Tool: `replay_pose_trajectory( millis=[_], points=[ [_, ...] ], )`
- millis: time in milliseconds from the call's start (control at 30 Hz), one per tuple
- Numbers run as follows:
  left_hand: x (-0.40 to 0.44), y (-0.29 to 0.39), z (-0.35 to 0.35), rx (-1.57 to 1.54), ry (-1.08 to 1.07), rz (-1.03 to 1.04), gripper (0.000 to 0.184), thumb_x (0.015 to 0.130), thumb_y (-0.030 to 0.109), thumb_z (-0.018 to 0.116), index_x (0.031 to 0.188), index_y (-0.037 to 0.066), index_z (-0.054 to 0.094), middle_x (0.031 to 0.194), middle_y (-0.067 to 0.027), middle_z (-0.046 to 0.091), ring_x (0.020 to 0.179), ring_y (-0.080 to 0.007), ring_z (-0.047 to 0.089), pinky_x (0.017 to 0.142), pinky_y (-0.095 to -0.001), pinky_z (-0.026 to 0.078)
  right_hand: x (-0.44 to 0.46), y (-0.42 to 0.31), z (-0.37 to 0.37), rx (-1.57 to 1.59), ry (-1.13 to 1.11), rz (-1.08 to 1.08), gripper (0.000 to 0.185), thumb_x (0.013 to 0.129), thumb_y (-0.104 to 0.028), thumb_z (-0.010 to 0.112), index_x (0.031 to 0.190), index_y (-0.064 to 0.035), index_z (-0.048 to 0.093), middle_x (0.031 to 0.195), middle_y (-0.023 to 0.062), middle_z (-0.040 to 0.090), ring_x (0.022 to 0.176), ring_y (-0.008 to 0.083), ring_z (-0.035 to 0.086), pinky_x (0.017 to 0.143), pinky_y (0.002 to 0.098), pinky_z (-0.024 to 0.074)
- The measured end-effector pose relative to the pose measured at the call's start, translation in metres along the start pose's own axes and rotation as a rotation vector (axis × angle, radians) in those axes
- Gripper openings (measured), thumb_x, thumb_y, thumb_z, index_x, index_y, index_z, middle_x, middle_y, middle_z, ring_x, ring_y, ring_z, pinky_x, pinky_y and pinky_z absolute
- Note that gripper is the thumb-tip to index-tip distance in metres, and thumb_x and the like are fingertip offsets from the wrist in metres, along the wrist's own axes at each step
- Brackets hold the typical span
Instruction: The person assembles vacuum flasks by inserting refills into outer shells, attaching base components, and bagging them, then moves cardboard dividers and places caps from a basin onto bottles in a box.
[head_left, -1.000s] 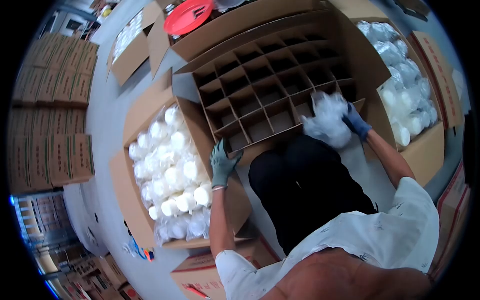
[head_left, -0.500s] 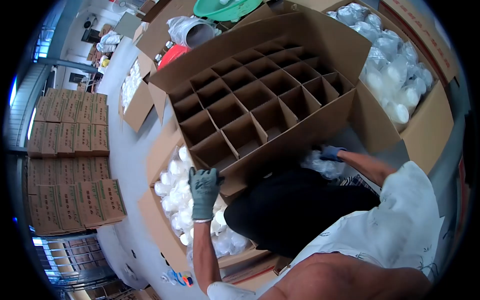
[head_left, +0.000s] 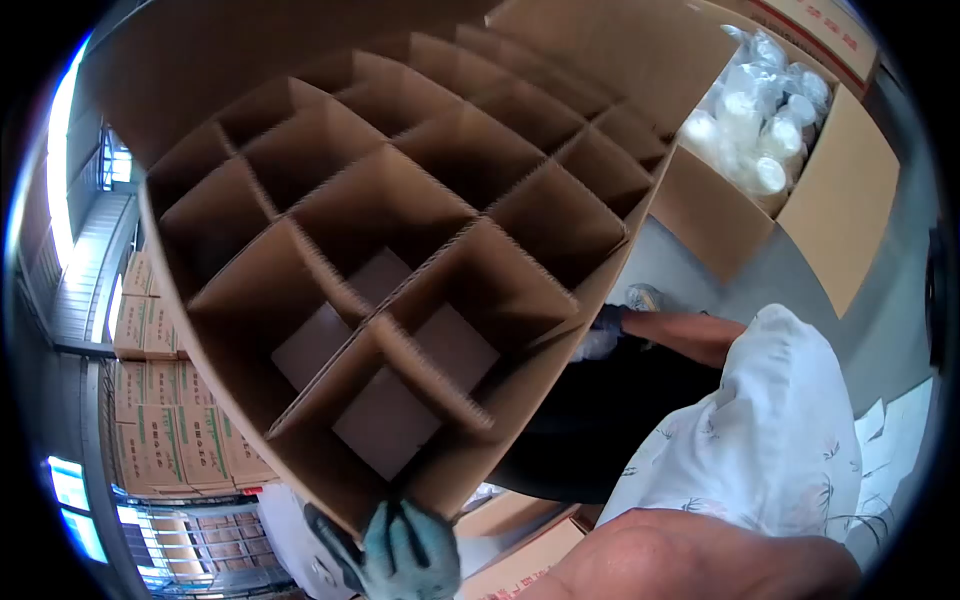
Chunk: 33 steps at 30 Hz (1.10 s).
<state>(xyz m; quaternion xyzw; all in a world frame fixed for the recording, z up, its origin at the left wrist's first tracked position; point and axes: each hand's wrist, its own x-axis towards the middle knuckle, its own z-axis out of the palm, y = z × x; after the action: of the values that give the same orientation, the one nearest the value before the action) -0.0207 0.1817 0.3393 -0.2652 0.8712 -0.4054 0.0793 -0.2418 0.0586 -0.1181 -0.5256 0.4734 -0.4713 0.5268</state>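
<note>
A large cardboard carton (head_left: 190,300) with crossed cardboard dividers (head_left: 430,190) fills the middle of the head view, tilted, its cells showing bare bottoms near me. My left hand (head_left: 410,550), in a grey-green glove, is closed over the carton's near corner, fingers bent over the rim. My right hand (head_left: 607,319), in a dark blue glove, is low beside the carton's right side, partly hidden by it. Just under that hand shows a clear plastic-wrapped item (head_left: 597,346), apparently in its grip, though the fingers are hard to see.
At the upper right an open carton (head_left: 850,170) holds several plastic-wrapped white items (head_left: 765,120), its flaps spread outward. Stacked printed cartons (head_left: 180,430) stand at the left. Another printed carton (head_left: 530,565) lies at the bottom, close to my body.
The divided carton has tipped and come closer, now covering much of the view. My left hand has moved down with its corner. The right hand has shifted left, partly behind the carton.
</note>
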Motion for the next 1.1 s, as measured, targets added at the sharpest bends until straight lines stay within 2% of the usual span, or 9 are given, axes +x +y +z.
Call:
replay_pose_trajectory(
  millis=[233,367,600,833,867,900,933,1000,1100],
  points=[
    [0.025,-0.010,0.022,-0.325,0.597,-0.245,0.022,0.078,0.018,0.069,0.086,0.001,0.059,0.080,-0.0124,0.057,0.076,-0.0324,0.057,0.080,-0.0438,0.050,-0.093,-0.116,-0.174,0.138,0.495,-0.155,0.056,0.076,-0.013,0.058,0.130,-0.0017,0.048,0.122,0.0155,0.057,0.105,0.0247,0.057,0.092,0.0349,0.0461],
    [0.110,-0.016,0.027,-1.334,0.533,-0.438,0.023,0.090,0.018,0.062,0.083,-0.004,0.060,0.075,-0.0093,0.061,0.073,-0.0186,0.059,0.069,-0.0341,0.046,-0.184,-0.182,-0.263,0.193,0.818,-0.309,0.055,0.077,-0.011,0.059,0.130,-0.0021,0.048,0.122,0.0139,0.057,0.103,0.0230,0.058,0.090,0.0337,0.0477],
    [0.329,-0.016,0.091,-1.490,0.530,0.090,0.038,0.098,0.020,0.042,0.126,-0.002,0.054,0.114,-0.0200,0.063,0.104,-0.0208,0.061,0.091,-0.0318,0.044,-0.328,-0.208,-0.301,0.057,1.193,-0.364,0.054,0.078,-0.009,0.060,0.130,-0.0027,0.048,0.120,0.0111,0.058,0.099,0.0199,0.060,0.087,0.0317,0.0503],
    [0.434,0.078,0.058,-0.878,0.705,0.053,0.024,0.094,0.018,0.049,0.112,0.004,0.056,0.093,-0.0223,0.064,0.084,-0.0375,0.063,0.071,-0.0461,0.048,-0.348,-0.131,-0.233,-0.825,0.598,0.609,0.057,0.075,-0.024,0.057,0.130,-0.0126,0.051,0.118,0.0183,0.060,0.107,0.0355,0.056,0.096,0.0404,0.0421],
    [0.424,0.078,0.033,-0.825,0.738,0.044,0.024,0.094,0.019,0.051,0.110,0.002,0.055,0.090,-0.0218,0.064,0.084,-0.0366,0.063,0.071,-0.0444,0.048,-0.359,-0.084,-0.234,-0.758,0.482,0.372,0.053,0.073,-0.030,0.061,0.123,-0.0122,0.054,0.108,0.0159,0.063,0.100,0.0368,0.058,0.088,0.0419,0.0454],
    [0.364,0.092,-0.028,-1.228,0.832,-0.147,0.028,0.093,0.018,0.054,0.113,-0.003,0.054,0.100,-0.0226,0.063,0.094,-0.0358,0.060,0.081,-0.0415,0.047,-0.355,-0.089,-0.227,-0.785,0.357,0.505,0.059,0.077,-0.026,0.064,0.131,-0.0108,0.049,0.119,0.0136,0.060,0.110,0.0305,0.055,0.098,0.0375,0.0410],
    [0.335,0.098,-0.050,-1.119,1.260,-0.016,0.034,0.092,0.017,0.056,0.117,-0.007,0.052,0.112,-0.0235,0.059,0.106,-0.0355,0.055,0.091,-0.0412,0.042,-0.351,-0.086,-0.226,-0.799,0.271,0.539,0.059,0.077,-0.026,0.065,0.132,-0.0106,0.048,0.120,0.0133,0.059,0.111,0.0299,0.054,0.098,0.0371,0.0400],
    [0.259,0.103,-0.089,-0.756,1.444,0.242,0.038,0.086,0.010,0.057,0.121,-0.004,0.053,0.119,-0.0199,0.056,0.113,-0.0313,0.052,0.099,-0.0472,0.036,-0.340,-0.075,-0.230,-0.815,0.222,0.545,0.061,0.077,-0.025,0.065,0.133,-0.0102,0.046,0.123,0.0128,0.057,0.113,0.0285,0.052,0.100,0.0363,0.0380],
    [0.226,0.135,-0.104,-0.561,0.894,0.947,0.064,0.070,0.043,0.071,0.129,0.022,0.055,0.134,-0.0135,0.049,0.128,-0.0372,0.042,0.107,-0.0550,0.030,-0.325,-0.062,-0.239,-0.802,0.213,0.513,0.063,0.077,-0.024,0.066,0.135,-0.0095,0.044,0.126,0.0119,0.053,0.116,0.0266,0.049,0.102,0.0352,0.0351]
  ],
)
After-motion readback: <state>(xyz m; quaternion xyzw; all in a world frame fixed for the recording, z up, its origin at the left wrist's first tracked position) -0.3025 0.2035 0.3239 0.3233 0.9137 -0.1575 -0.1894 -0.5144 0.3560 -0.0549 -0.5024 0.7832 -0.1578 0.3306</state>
